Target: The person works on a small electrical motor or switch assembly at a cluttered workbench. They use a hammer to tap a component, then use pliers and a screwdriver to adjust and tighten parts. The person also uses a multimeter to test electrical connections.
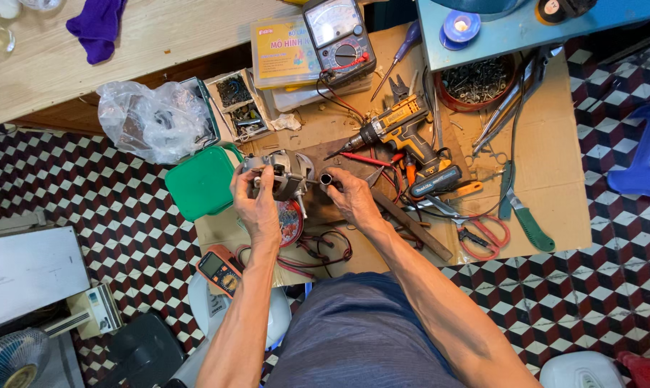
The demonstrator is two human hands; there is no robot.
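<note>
Left hand [255, 201] is clamped on a small motor [282, 174], held above the cardboard [555, 165] at centre. Right hand [350, 195] pinches a short metal sleeve [326, 179] just beside the shaft. Judged step: fitting; alignment is needed. Shaft end and bore are hard to make out.

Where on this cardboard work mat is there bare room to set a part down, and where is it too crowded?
Bare cardboard lies right of the green-handled saw, and a smaller patch below the red scissors. Around the cordless drill and both hands, left hand and right hand, it is crowded.
</note>
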